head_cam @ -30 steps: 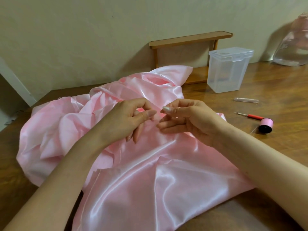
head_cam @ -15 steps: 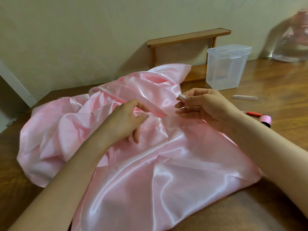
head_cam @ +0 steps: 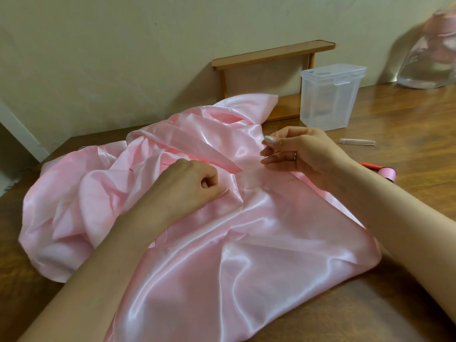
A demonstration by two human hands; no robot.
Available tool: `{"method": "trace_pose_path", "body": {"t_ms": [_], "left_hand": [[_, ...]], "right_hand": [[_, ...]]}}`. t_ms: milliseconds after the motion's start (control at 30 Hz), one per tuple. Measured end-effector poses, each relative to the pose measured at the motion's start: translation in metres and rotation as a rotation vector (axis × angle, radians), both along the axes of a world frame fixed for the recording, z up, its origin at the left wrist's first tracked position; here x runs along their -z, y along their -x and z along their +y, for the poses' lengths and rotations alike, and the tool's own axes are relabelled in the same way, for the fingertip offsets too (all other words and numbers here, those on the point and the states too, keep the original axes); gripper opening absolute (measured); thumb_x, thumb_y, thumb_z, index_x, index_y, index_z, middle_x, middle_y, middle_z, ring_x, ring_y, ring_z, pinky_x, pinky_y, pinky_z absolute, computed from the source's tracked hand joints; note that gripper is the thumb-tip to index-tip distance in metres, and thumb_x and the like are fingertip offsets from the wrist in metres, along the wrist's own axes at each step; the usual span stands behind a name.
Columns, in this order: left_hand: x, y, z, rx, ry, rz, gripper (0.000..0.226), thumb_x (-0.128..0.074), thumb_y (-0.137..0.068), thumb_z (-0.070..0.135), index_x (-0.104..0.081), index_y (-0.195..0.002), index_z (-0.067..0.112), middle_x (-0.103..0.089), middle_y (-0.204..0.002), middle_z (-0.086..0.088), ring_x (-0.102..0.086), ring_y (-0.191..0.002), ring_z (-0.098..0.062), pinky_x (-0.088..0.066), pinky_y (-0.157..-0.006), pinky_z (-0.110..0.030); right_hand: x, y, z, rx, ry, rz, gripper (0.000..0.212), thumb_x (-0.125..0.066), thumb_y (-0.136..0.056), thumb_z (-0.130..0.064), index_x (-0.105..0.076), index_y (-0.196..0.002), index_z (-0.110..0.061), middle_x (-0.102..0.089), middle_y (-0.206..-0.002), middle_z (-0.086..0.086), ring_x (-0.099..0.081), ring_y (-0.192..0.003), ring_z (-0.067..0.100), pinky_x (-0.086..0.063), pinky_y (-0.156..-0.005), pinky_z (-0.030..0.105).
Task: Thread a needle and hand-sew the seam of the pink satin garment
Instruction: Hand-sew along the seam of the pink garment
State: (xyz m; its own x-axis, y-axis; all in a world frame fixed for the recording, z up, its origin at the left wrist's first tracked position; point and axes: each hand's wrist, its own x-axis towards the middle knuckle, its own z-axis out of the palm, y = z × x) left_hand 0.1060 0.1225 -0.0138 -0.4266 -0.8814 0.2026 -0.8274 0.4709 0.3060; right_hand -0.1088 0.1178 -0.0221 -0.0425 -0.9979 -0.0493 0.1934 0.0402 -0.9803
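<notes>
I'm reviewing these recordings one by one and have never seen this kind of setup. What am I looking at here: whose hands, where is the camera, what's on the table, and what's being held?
There is no machine. These are a person's two bare hands, filmed by one wide-angle camera worn on the head, looking forward and down. On the wooden table lies a crumpled pink satin garment. The left hand pinches a fold of it. The right hand is held over the cloth with fingertips pressed together, probably on a needle or thread too fine to make out. Behind stand a clear plastic box and a small wooden rack. To the right lie a thin clear tube, a pink thread spool and a red-handled tool, both partly hidden by the right arm.
</notes>
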Motion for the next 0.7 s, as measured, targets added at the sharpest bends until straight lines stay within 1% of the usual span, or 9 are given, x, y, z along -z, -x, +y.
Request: {"method": "trace_pose_path", "body": {"t_ms": [67, 100, 167, 200, 267, 367, 500, 600, 700], "left_hand": [[-0.004, -0.002, 0.0, 0.004, 0.062, 0.035, 0.023, -0.07, -0.078, 0.028, -0.06, -0.064, 0.013, -0.055, -0.053, 0.008, -0.05, -0.057, -0.003, -0.038, -0.058, -0.016], [-0.006, -0.004, 0.0, -0.003, 0.065, 0.071, 0.022, -0.071, -0.077, 0.027, -0.058, -0.066, 0.014, -0.057, -0.053, 0.008, -0.051, -0.058, -0.001, -0.037, -0.057, -0.015], [-0.01, -0.009, -0.002, -0.026, 0.056, 0.112, 0.024, -0.076, -0.075, 0.024, -0.054, -0.067, 0.017, -0.059, -0.052, 0.007, -0.054, -0.056, -0.001, -0.041, -0.059, -0.021], [-0.011, -0.01, -0.002, -0.028, 0.048, 0.104, 0.025, -0.077, -0.073, 0.022, -0.054, -0.066, 0.017, -0.06, -0.051, 0.007, -0.054, -0.055, -0.001, -0.042, -0.059, -0.022], [-0.01, -0.01, -0.002, -0.021, 0.036, 0.057, 0.024, -0.079, -0.072, 0.022, -0.058, -0.063, 0.015, -0.061, -0.053, 0.007, -0.054, -0.055, -0.002, -0.039, -0.057, -0.016], [-0.008, -0.007, 0.0, -0.01, 0.06, -0.054, 0.019, -0.074, -0.077, 0.026, -0.066, -0.065, 0.014, -0.061, -0.06, 0.006, -0.051, -0.058, -0.005, -0.032, -0.055, -0.012], [-0.01, -0.007, 0.002, 0.03, -0.025, 0.037, 0.018, -0.057, -0.091, 0.019, -0.069, -0.079, 0.022, -0.063, -0.052, 0.003, -0.059, -0.052, -0.005, -0.043, -0.058, -0.015], [-0.011, -0.011, 0.003, 0.067, -0.134, 0.032, 0.026, -0.048, -0.094, 0.011, -0.067, -0.094, 0.029, -0.065, -0.051, 0.004, -0.059, -0.047, -0.004, -0.05, -0.064, -0.02], [-0.011, -0.011, 0.003, 0.058, -0.164, -0.012, 0.03, -0.045, -0.092, 0.008, -0.065, -0.093, 0.031, -0.065, -0.05, 0.006, -0.06, -0.044, -0.007, -0.053, -0.067, -0.025]], "right_hand": [[0.0, 0.002, -0.001, 0.013, 0.009, -0.013, 0.01, -0.067, -0.084, -0.006, -0.063, -0.074, -0.005, -0.068, -0.069, 0.01, -0.069, -0.06, 0.019, -0.056, -0.054, 0.026], [-0.001, 0.003, -0.001, 0.018, 0.014, -0.019, 0.009, -0.067, -0.083, -0.006, -0.063, -0.075, -0.005, -0.068, -0.069, 0.011, -0.069, -0.06, 0.019, -0.056, -0.054, 0.026], [-0.001, 0.005, -0.001, 0.024, 0.022, -0.023, 0.008, -0.067, -0.083, -0.006, -0.064, -0.076, -0.004, -0.068, -0.068, 0.011, -0.069, -0.06, 0.019, -0.056, -0.054, 0.026], [0.0, 0.005, -0.002, 0.025, 0.024, -0.023, 0.008, -0.067, -0.083, -0.006, -0.064, -0.076, -0.004, -0.068, -0.068, 0.011, -0.068, -0.061, 0.019, -0.056, -0.054, 0.025], [0.0, 0.006, -0.002, 0.023, 0.026, -0.021, 0.008, -0.067, -0.084, -0.006, -0.064, -0.076, -0.004, -0.067, -0.068, 0.011, -0.068, -0.061, 0.019, -0.056, -0.055, 0.025], [0.0, 0.006, -0.002, 0.019, 0.025, -0.019, 0.009, -0.067, -0.084, -0.006, -0.064, -0.075, -0.004, -0.068, -0.068, 0.011, -0.069, -0.061, 0.02, -0.056, -0.056, 0.026], [0.0, 0.008, -0.003, 0.02, 0.026, -0.025, 0.01, -0.067, -0.084, -0.006, -0.064, -0.075, -0.004, -0.067, -0.068, 0.011, -0.068, -0.062, 0.021, -0.058, -0.059, 0.028], [-0.001, 0.008, -0.003, 0.021, 0.026, -0.029, 0.009, -0.067, -0.084, -0.006, -0.064, -0.076, -0.004, -0.067, -0.067, 0.011, -0.068, -0.061, 0.02, -0.058, -0.059, 0.028], [-0.001, 0.009, -0.003, 0.016, 0.027, -0.031, 0.01, -0.066, -0.084, -0.005, -0.063, -0.075, -0.004, -0.067, -0.066, 0.011, -0.068, -0.06, 0.019, -0.058, -0.059, 0.028]]}}
